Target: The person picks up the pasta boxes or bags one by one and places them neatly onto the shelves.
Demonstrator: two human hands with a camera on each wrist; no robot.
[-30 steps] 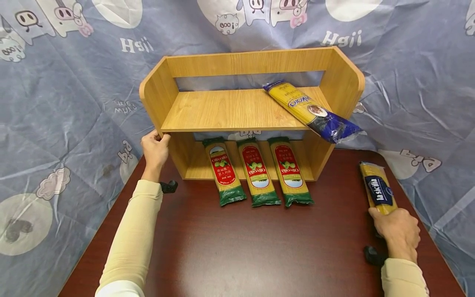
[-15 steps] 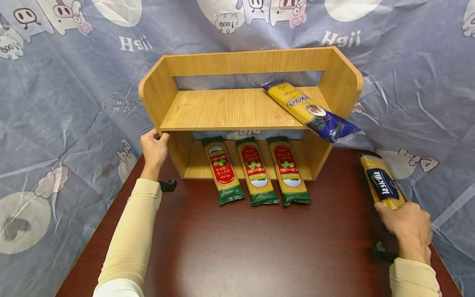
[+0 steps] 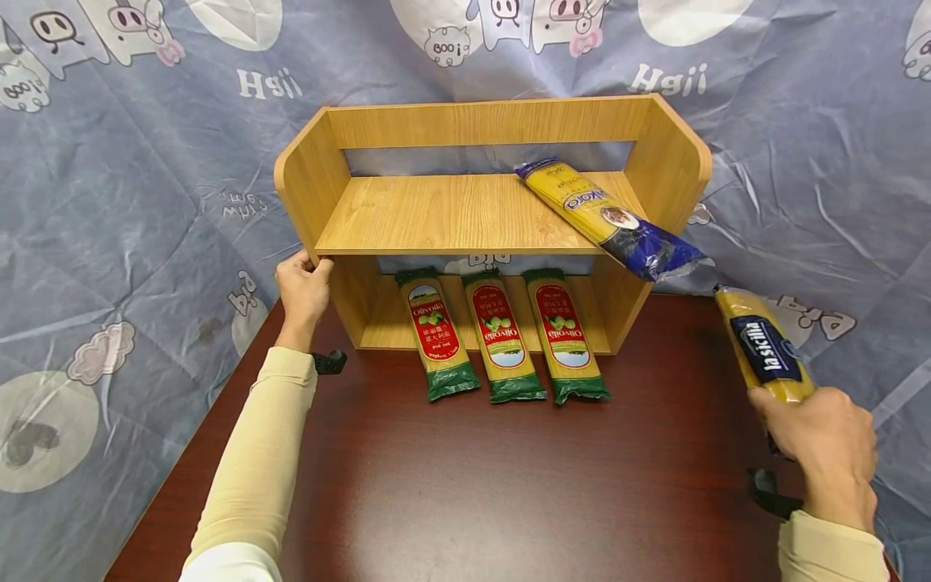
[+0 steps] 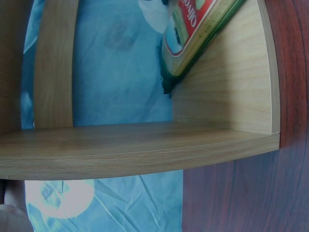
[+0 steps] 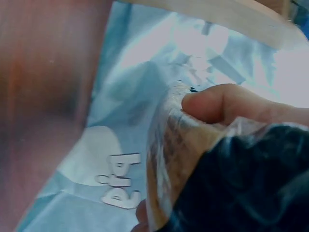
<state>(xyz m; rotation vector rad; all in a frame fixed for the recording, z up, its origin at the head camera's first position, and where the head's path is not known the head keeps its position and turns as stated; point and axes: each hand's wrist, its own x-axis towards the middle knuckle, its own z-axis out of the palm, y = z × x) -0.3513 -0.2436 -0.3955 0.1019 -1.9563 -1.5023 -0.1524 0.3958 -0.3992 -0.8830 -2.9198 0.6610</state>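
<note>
My right hand grips the near end of a yellow spaghetti packet with a dark blue "la sicilia" label, at the table's right side. In the right wrist view the thumb presses one face of the packet, and fingertips show at its other side. My left hand holds the left side panel of a two-tier wooden shelf, thumb on the inner side and fingers outside. Only a bit of the left hand shows at the corner of the left wrist view, beside the panel.
A blue-and-yellow spaghetti packet lies slanted on the upper tier, its end jutting past the front edge. Three green-ended "Olivoila" packets, including the middle one, lie in the lower tier and stick out over the dark red table. Patterned cloth hangs behind.
My right hand has moved to the right with the spaghetti packet, and the packet's far end has risen a little in view. The left hand keeps its hold on the shelf.
</note>
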